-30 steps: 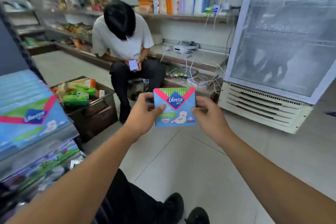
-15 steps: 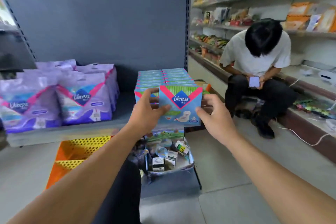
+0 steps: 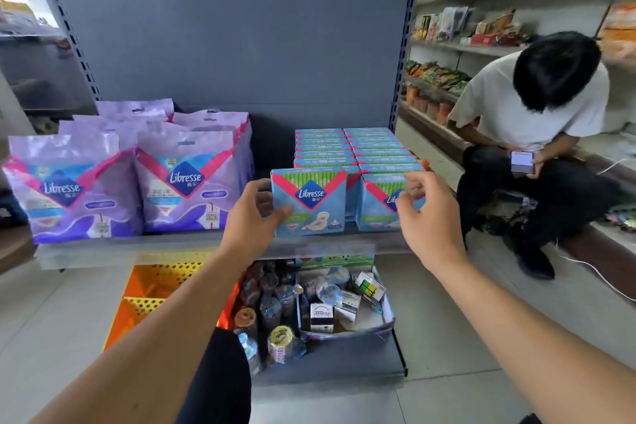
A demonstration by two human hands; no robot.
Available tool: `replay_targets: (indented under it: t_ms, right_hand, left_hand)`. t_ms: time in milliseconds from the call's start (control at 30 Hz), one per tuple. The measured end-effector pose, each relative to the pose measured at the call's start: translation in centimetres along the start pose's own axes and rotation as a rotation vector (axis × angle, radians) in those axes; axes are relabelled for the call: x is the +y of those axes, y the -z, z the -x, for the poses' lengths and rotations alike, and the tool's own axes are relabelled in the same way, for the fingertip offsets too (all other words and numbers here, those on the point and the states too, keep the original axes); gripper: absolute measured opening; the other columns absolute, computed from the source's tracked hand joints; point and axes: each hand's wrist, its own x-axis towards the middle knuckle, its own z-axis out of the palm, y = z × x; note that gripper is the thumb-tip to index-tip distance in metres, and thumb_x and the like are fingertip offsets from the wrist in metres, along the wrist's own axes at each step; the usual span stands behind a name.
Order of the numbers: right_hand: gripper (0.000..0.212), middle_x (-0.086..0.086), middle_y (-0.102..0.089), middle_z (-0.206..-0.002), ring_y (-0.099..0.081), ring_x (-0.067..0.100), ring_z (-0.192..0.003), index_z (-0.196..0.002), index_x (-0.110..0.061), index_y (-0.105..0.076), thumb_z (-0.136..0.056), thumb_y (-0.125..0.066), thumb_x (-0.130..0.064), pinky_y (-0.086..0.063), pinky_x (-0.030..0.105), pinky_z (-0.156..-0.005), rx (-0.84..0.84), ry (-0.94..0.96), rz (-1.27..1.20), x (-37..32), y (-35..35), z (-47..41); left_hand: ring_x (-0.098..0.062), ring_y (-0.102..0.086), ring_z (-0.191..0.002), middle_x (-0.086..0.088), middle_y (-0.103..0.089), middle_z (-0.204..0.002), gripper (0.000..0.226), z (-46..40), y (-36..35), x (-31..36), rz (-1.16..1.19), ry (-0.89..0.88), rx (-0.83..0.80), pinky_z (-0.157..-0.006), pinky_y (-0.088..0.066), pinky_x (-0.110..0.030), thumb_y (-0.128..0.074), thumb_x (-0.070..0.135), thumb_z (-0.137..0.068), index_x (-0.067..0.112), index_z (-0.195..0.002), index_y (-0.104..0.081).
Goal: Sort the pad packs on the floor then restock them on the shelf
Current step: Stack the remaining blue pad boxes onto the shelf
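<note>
Blue-and-green cardboard pad pack [image 3: 308,202] stands at the grey metal shelf [image 3: 220,244] front edge, our left hand [image 3: 253,217] gripping its left side; right hand [image 3: 425,213] hovers loosely curled, empty. We judge it light, stiff-walled; hold by side edges.

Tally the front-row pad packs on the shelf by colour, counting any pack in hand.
Purple packs: 2
Blue packs: 3, one gripped by the left hand, one half hidden behind it
Total: 5
</note>
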Motion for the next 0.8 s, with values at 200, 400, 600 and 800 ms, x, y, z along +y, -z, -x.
replay_targets:
  t_ms: [200, 400, 600, 800]
  right_hand:
    - [0.044, -0.002, -0.043, -0.119, -0.049, 0.026, -0.116, -0.123, -0.014, -0.050, -0.083, -0.067, -0.017, -0.045, 0.048, -0.098, 0.066, -0.025, 0.072, 3.1, 0.3, -1.2]
    - [0.093, 0.003, -0.021, -0.154, -0.024, 0.018, -0.143, -0.151, -0.018, -0.019, -0.080, -0.078, -0.035, -0.023, 0.032, -0.115, -0.132, -0.237, -0.047, 4.4, 0.6, -1.7]
    - [0.092, -0.005, -0.049, -0.139, -0.048, 0.017, -0.127, -0.151, -0.022, -0.016, -0.082, -0.075, -0.041, -0.040, 0.036, -0.102, -0.287, -0.333, -0.106, 5.8, 0.2, -2.3]
    - [0.049, -0.007, -0.056, -0.112, -0.055, 0.013, -0.095, -0.116, -0.020, -0.035, -0.087, -0.070, -0.037, -0.041, 0.027, -0.075, -0.329, -0.307, -0.085, 6.1, -0.3, -2.9]
  left_hand:
    - [-0.009, -0.067, -0.095, 0.004, -0.066, -0.108, 0.044, -1.4, -1.9, -0.6, -0.049, 0.008, -0.015, -0.086, -0.056, -0.034, -0.075, 0.018, -0.084, 0.028, -0.118, -0.050]
    - [-0.011, -0.063, -0.101, 0.005, -0.062, -0.118, 0.044, -1.1, -2.9, 0.1, -0.117, 0.053, -0.033, -0.076, -0.052, -0.024, -0.069, 0.024, -0.089, 0.021, -0.126, -0.045]
    - [-0.010, -0.062, -0.096, 0.001, -0.064, -0.121, 0.047, -0.6, -4.2, 0.4, -0.186, 0.078, -0.035, -0.070, -0.051, -0.020, -0.065, 0.022, -0.092, 0.019, -0.132, -0.040]
    - [-0.035, -0.061, -0.099, -0.012, -0.064, -0.113, 0.045, -0.9, -5.3, 0.6, -0.495, 0.039, 0.023, -0.075, -0.050, -0.040, -0.061, 0.029, -0.092, 0.015, -0.126, -0.036]
